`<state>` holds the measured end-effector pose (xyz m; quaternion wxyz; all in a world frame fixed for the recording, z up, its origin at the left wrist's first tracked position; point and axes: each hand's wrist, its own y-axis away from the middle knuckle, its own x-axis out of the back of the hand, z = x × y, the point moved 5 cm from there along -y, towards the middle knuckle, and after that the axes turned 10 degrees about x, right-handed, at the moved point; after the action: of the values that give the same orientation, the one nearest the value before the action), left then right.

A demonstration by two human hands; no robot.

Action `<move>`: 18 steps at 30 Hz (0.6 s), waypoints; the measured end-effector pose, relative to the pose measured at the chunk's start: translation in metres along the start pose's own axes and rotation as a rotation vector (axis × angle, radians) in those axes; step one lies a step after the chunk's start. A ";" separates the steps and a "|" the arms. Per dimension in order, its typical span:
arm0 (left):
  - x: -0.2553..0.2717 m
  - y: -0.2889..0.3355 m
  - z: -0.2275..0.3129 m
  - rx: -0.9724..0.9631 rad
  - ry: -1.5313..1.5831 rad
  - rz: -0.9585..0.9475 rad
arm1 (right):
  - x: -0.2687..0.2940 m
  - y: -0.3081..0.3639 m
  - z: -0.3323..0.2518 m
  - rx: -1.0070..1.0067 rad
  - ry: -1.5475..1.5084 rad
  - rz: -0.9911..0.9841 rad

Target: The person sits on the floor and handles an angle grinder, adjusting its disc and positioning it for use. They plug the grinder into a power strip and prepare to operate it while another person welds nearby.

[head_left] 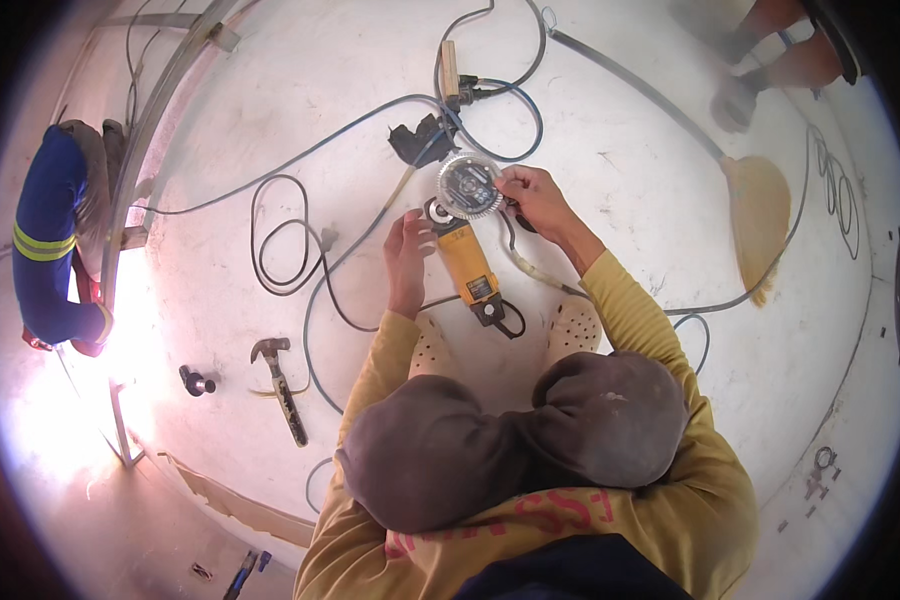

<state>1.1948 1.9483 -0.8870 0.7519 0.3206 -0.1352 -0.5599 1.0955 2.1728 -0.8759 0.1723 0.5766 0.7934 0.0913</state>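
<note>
My right hand (540, 207) pinches the right edge of a round toothed saw blade (468, 186), its dark printed face turned up. The blade sits just above the head of a yellow and black angle grinder (467, 262), which lies on the floor between my feet. I cannot tell whether the blade touches the bare round spindle end. Beside the grinder's head, on its left, my left hand (410, 255) has its fingers curled inward; what they hold, if anything, is too small to make out.
Cables and a blue hose (360, 118) loop across the pale floor. A claw hammer (282, 390) and a small black cylindrical part (197, 381) lie at left. A person in blue sleeves (45, 230) works by a metal frame with bright glare. A broom (760, 215) lies right; another person's legs (770, 65) stand beyond.
</note>
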 end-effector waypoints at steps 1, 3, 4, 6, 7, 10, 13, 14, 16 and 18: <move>-0.001 0.002 0.005 -0.021 -0.031 0.009 | 0.005 0.003 -0.002 -0.011 -0.001 0.014; -0.010 0.004 0.018 -0.093 -0.018 -0.042 | 0.008 0.007 -0.005 0.007 -0.003 0.007; -0.014 0.005 0.024 -0.109 -0.024 -0.045 | 0.005 0.009 -0.008 0.037 0.024 -0.043; -0.028 0.005 0.040 -0.177 -0.003 -0.179 | -0.004 0.012 -0.012 0.031 0.054 -0.112; -0.034 0.006 0.044 -0.151 0.018 -0.234 | -0.010 0.014 -0.016 0.065 0.047 -0.122; -0.042 0.005 0.054 -0.052 0.058 -0.308 | -0.024 0.017 -0.029 0.086 0.094 -0.155; -0.040 0.009 0.053 -0.025 0.220 -0.300 | -0.034 0.023 -0.038 0.117 0.210 -0.177; -0.039 0.010 0.052 -0.024 0.244 -0.298 | -0.036 0.024 -0.040 0.139 0.237 -0.188; -0.035 0.009 0.048 -0.032 0.257 -0.265 | -0.040 0.026 -0.041 0.180 0.261 -0.201; -0.030 0.007 0.044 -0.056 0.244 -0.202 | -0.044 0.026 -0.039 0.227 0.234 -0.215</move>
<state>1.1654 1.9629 -0.8447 0.7112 0.3771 0.0057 -0.5932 1.1156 2.1418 -0.8233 0.0213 0.4897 0.8702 0.0488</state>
